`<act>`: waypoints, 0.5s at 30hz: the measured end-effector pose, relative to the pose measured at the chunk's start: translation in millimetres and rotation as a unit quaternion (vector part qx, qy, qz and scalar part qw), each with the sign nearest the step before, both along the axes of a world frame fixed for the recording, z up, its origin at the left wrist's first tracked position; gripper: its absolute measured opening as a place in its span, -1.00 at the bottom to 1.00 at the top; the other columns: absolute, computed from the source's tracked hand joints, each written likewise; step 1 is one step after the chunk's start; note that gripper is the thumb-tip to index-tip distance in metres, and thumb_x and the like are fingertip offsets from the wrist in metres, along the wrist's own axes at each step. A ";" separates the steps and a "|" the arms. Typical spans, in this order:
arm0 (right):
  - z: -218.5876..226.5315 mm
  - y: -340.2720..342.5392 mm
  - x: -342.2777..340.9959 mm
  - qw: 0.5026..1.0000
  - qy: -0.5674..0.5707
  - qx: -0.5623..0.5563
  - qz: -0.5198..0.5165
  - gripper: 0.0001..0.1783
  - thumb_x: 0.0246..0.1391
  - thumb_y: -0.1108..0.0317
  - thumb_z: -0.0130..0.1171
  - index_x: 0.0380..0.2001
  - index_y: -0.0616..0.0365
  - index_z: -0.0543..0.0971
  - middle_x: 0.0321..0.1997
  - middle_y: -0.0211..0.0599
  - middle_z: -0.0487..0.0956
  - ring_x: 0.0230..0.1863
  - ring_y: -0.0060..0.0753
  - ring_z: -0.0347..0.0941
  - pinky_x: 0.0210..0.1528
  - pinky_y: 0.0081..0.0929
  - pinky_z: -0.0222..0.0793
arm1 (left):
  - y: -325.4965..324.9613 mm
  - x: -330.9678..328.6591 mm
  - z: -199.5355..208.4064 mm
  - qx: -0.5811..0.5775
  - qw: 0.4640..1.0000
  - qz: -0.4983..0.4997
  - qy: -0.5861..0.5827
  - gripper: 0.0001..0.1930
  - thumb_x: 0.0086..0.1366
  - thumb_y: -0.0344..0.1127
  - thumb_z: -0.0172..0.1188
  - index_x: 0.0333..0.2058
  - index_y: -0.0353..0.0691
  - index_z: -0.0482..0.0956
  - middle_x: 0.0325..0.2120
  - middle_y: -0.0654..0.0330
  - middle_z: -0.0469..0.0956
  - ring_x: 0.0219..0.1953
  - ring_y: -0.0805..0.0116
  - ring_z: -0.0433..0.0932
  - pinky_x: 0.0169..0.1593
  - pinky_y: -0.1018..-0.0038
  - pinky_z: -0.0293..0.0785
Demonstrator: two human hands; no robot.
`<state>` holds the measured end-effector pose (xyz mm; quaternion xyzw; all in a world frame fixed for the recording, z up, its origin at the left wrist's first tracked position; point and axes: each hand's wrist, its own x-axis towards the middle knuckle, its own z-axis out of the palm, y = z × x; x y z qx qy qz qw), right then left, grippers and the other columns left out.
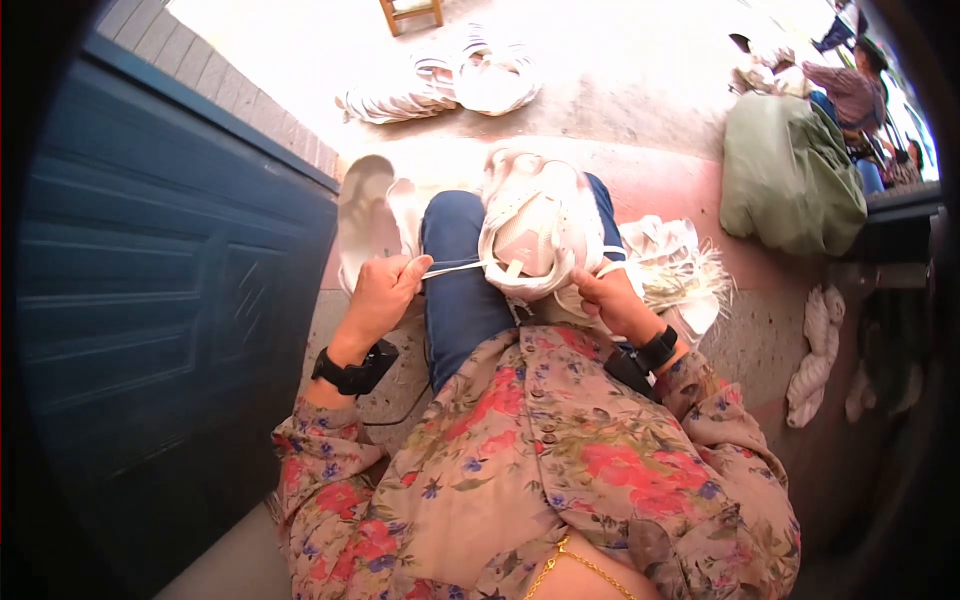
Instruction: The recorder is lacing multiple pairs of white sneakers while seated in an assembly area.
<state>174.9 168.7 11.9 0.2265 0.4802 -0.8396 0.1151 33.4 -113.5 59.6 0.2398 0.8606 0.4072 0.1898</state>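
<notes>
A pale white shoe [545, 235], with a cream lining and a small light tab inside its opening, rests across my knees. My left hand [385, 290] is closed on a white lace [455, 267], which runs taut from the shoe's near edge out to the left. At the shoe's right side, my right hand [610, 295] is closed in a pinch on a strand of white lace beside the fingers. The shoe's far end is washed out by bright light.
On the left stands a dark blue panelled door [170, 280]. A frayed white pile [680, 270] lies right of my knees, and a green sack [785, 170] sits farther right near a seated person [850, 90]. White bundles [450, 85] lie ahead on the floor.
</notes>
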 end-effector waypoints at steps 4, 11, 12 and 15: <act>-21.3 14.2 -0.5 0.996 -0.082 -0.006 0.018 -0.83 0.08 0.26 0.07 -0.39 0.12 0.39 -0.71 -0.68 0.18 -0.77 -0.81 -0.04 -0.77 -0.78 -0.14 | 39.3 20.0 -44.1 -0.016 0.983 -0.010 -0.185 -0.66 0.20 -0.15 0.02 -0.34 -0.42 0.44 -0.62 0.15 0.46 -0.55 0.51 0.44 -0.45 0.54 0.36; -18.1 -7.2 -11.1 0.990 -0.126 -0.034 -0.049 -0.75 0.19 0.19 -0.15 -0.37 0.14 0.38 -0.59 -0.52 0.29 -0.76 -0.75 -0.01 -0.78 -0.69 0.01 | 78.1 1.4 -74.0 -0.122 0.991 0.006 0.054 -0.53 0.21 -0.06 -0.04 -0.49 -0.49 0.42 -0.54 -0.27 0.46 -0.42 -0.17 0.47 -0.32 0.12 0.35; -17.8 -8.8 -10.7 0.982 -0.160 -0.024 -0.099 -0.72 0.19 0.18 -0.17 -0.34 0.18 0.38 -0.53 -0.44 0.34 -0.76 -0.72 0.02 -0.77 -0.64 0.08 | 78.4 0.8 -73.7 -0.137 0.988 0.015 0.067 -0.52 0.21 -0.04 -0.05 -0.51 -0.48 0.43 -0.53 -0.31 0.45 -0.39 -0.26 0.44 -0.30 0.06 0.33; -25.4 -17.6 -7.8 0.974 -0.215 -0.042 -0.057 -0.69 0.19 0.22 -0.23 -0.24 0.26 0.37 -0.36 -0.23 0.43 -0.59 -0.45 0.28 -0.59 -0.52 0.30 | 72.9 1.0 -73.8 -0.083 0.995 0.063 0.007 -0.54 0.22 -0.11 -0.06 -0.60 -0.50 0.43 -0.63 -0.24 0.44 -0.51 -0.11 0.49 -0.40 0.17 0.37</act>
